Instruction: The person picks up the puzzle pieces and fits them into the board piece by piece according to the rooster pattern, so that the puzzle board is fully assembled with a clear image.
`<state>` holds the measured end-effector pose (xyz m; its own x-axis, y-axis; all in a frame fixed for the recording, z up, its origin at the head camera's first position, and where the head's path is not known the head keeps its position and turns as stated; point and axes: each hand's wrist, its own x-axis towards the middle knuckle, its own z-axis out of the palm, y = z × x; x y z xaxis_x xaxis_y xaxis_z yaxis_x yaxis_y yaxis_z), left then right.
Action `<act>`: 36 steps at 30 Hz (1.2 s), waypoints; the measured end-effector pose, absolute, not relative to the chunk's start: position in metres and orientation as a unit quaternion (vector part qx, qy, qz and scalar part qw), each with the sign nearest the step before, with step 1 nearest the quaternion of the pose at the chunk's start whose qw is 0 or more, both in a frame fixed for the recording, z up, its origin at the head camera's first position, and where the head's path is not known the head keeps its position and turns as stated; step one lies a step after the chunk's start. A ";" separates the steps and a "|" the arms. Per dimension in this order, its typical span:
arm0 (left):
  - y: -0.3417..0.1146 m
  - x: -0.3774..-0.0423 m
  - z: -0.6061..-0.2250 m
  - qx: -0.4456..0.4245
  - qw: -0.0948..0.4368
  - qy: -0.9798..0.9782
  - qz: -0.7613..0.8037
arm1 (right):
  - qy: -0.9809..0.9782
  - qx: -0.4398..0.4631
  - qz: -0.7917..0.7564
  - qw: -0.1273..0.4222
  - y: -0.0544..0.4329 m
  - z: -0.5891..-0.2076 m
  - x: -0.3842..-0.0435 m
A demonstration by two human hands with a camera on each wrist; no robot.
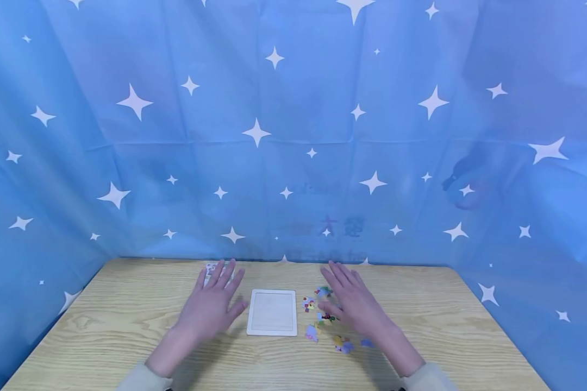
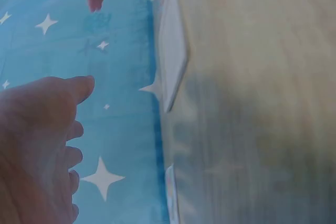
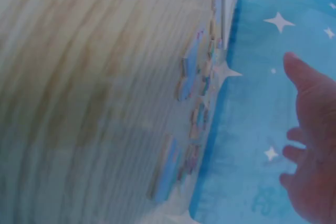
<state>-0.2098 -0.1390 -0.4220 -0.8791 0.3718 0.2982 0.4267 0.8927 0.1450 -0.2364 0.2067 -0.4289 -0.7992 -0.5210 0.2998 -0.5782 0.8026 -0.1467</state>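
Note:
Both hands hover above a wooden table, fingers spread and holding nothing. The left hand is left of a square white frame that lies flat, and its fingers partly cover a small printed sheet at the back. Over on the right, the right hand is above several colourful puzzle pieces and hides some of them. In the right wrist view the pieces lie loose on the wood below the hand. The left wrist view shows the frame's edge beyond the thumb.
The light wooden table reaches back to a blue curtain with white stars, which also hangs along both sides. One blue piece lies near the right wrist, and a yellow and purple cluster is beside it.

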 end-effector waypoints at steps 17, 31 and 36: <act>-0.132 -0.192 -0.451 -0.253 0.052 -0.949 -0.183 | -0.905 0.287 0.315 0.004 0.191 -0.444 -0.257; -0.139 -0.198 -0.465 -0.246 -0.003 -0.937 -0.249 | -0.914 0.260 0.311 -0.022 0.188 -0.452 -0.267; -0.139 -0.201 -0.470 -0.249 -0.005 -0.938 -0.239 | -0.916 0.255 0.310 -0.023 0.186 -0.456 -0.270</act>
